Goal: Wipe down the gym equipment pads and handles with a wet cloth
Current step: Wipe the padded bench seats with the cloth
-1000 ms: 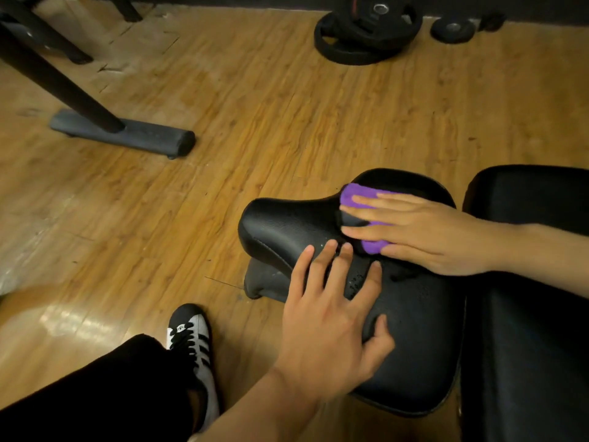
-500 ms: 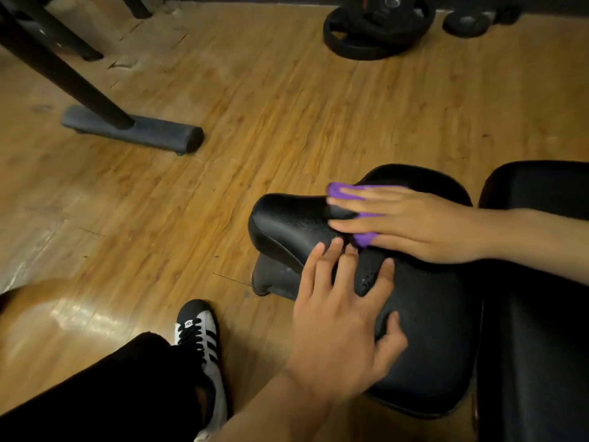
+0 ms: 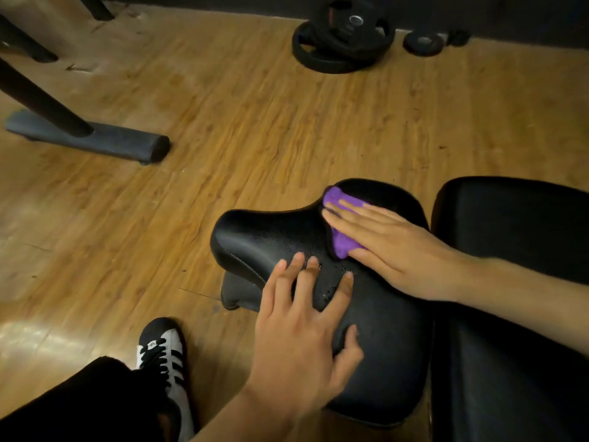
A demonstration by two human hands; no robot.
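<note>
Seat pad: a black saddle-shaped seat pad (image 3: pixel 264 237) sits in the centre and lower right of the frame. Its narrow nose points to the left and its wide part lies toward the lower right.
Cloth: a purple cloth (image 3: pixel 342 242) with a dark edge lies on the upper part of the seat pad, right of centre. It is mostly covered, and purple shows past the fingertips and between the fingers and thumb.
Right hand: the right hand (image 3: pixel 395 250) comes in from the right edge and lies flat on the cloth. Its fingers are straight and close together, pressing the cloth onto the pad, and nothing is curled round it.
Left hand: the left hand (image 3: pixel 299 339) comes up from the bottom edge and rests flat on the near part of the seat pad. Its fingers are spread and straight, the thumb lies on the pad, and it holds nothing.
Wet marks: small drops (image 3: pixel 328 293) glisten on the pad between the two hands.
Back pad: a second black pad (image 3: pixel 510 218) stands just beside the seat pad at the right edge.
Floor: wooden planks (image 3: pixel 223 122) fill the upper half and the left of the frame.
Weight plates: black weight plates (image 3: pixel 342 39) are stacked at top centre, with a smaller plate (image 3: pixel 424 43) near them to the right.
Machine foot: a grey bar (image 3: pixel 95 138) lies on the floor at upper left, with a dark post rising from it.
Shoe: a black and white shoe (image 3: pixel 162 349) is at lower left, below a dark trouser leg (image 3: pixel 79 403).
</note>
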